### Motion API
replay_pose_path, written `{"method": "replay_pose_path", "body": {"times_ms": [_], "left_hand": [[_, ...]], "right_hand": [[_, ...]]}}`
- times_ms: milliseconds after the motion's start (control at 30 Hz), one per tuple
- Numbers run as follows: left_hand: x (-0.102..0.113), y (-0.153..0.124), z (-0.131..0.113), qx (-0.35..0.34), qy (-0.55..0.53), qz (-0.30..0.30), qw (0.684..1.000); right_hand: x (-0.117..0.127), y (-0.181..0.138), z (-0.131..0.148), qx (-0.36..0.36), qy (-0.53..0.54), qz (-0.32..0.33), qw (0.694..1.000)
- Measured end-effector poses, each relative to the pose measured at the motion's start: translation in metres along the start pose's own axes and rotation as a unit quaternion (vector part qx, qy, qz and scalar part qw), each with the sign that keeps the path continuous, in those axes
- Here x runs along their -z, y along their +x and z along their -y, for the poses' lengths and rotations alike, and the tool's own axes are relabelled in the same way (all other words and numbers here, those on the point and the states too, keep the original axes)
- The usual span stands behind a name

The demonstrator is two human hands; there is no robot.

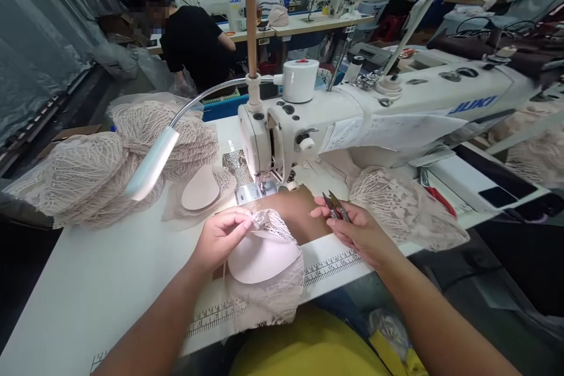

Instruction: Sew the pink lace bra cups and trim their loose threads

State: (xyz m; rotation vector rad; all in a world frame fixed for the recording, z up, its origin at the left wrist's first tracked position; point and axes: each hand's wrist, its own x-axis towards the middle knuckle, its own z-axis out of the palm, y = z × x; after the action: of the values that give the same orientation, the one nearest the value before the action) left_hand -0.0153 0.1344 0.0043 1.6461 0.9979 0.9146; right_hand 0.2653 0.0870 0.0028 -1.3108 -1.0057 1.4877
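My left hand (222, 238) pinches the top edge of a pale pink padded cup with beige lace (264, 264), which lies on the white sewing table (101, 282) near its front edge. My right hand (355, 229) is closed on small thread snips (335, 207), blades pointing up and left, a short way right of the cup. Just behind both hands stands the needle area (264, 185) of a white Juki sewing machine (396, 114).
A stack of lace cups (114, 158) lies at the left, one single cup (200, 191) beside the needle plate, more lace (405, 205) at the right. A gooseneck lamp (152, 164) hangs over the left. Red-handled scissors (440, 197) lie right. Other people sit at machines behind.
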Motion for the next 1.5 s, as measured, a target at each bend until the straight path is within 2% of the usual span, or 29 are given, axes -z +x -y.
{"method": "replay_pose_path", "body": {"times_ms": [300,533,600,667,700,733,800,867,900,933,967,1000,1067,1133,1167,1233,1333,1433,1500], "left_hand": [[0.002,0.002,0.006,0.018,0.028,-0.011,0.999],[0.003,0.001,0.005,0.023,0.046,-0.009,0.999],[0.002,0.002,0.003,0.016,0.042,-0.003,0.999],[0.002,0.002,0.001,0.005,0.03,0.006,1.0],[0.002,0.003,0.0,0.0,0.022,0.012,1.0],[0.002,0.003,-0.001,-0.005,0.015,0.015,1.0],[0.003,0.003,-0.002,-0.015,0.005,0.016,1.0],[0.003,0.002,-0.002,-0.027,0.0,0.019,0.999],[0.003,0.002,-0.002,-0.032,-0.001,0.02,0.999],[0.003,0.002,-0.001,-0.035,-0.003,0.02,0.999],[0.003,0.001,-0.001,-0.037,-0.005,0.018,0.999],[0.002,0.001,-0.001,-0.038,-0.007,0.015,0.999],[0.001,0.001,0.0,-0.039,-0.011,0.011,0.999],[0.001,0.001,0.001,-0.045,-0.018,0.012,0.999],[0.001,0.001,0.002,-0.048,-0.021,0.013,0.999],[0.0,0.001,0.003,-0.05,-0.027,0.017,0.998],[0.001,-0.001,0.005,-0.021,-0.043,0.018,0.999],[0.001,-0.001,0.007,0.004,-0.075,0.002,0.997],[0.001,-0.001,0.008,0.012,-0.104,-0.011,0.994]], "right_hand": [[-0.003,-0.009,0.002,0.092,-0.003,-0.04,0.995],[0.018,-0.019,0.004,0.187,0.065,-0.032,0.98],[0.022,-0.02,0.006,0.197,0.026,-0.039,0.979],[0.024,-0.018,0.008,0.203,-0.111,-0.057,0.971],[0.023,-0.015,0.008,0.208,-0.211,-0.073,0.952],[0.022,-0.012,0.008,0.214,-0.318,-0.087,0.92],[0.021,-0.003,0.004,0.225,-0.506,-0.113,0.825],[0.02,0.005,-0.001,0.248,-0.615,-0.131,0.737],[0.02,0.008,-0.003,0.268,-0.637,-0.139,0.709],[0.019,0.01,-0.004,0.292,-0.641,-0.143,0.695],[0.016,0.01,-0.005,0.317,-0.63,-0.142,0.695],[0.013,0.008,-0.005,0.336,-0.607,-0.135,0.708],[0.001,0.001,-0.002,0.34,-0.546,-0.101,0.759],[-0.017,-0.006,0.001,0.301,-0.5,-0.049,0.81],[-0.028,-0.008,0.001,0.28,-0.493,-0.02,0.824],[-0.048,-0.008,0.002,0.243,-0.5,0.022,0.831],[-0.069,0.0,0.0,0.223,-0.499,0.016,0.837],[-0.073,0.008,0.0,0.201,-0.459,0.025,0.865],[-0.069,0.01,0.001,0.162,-0.425,0.046,0.889]]}}
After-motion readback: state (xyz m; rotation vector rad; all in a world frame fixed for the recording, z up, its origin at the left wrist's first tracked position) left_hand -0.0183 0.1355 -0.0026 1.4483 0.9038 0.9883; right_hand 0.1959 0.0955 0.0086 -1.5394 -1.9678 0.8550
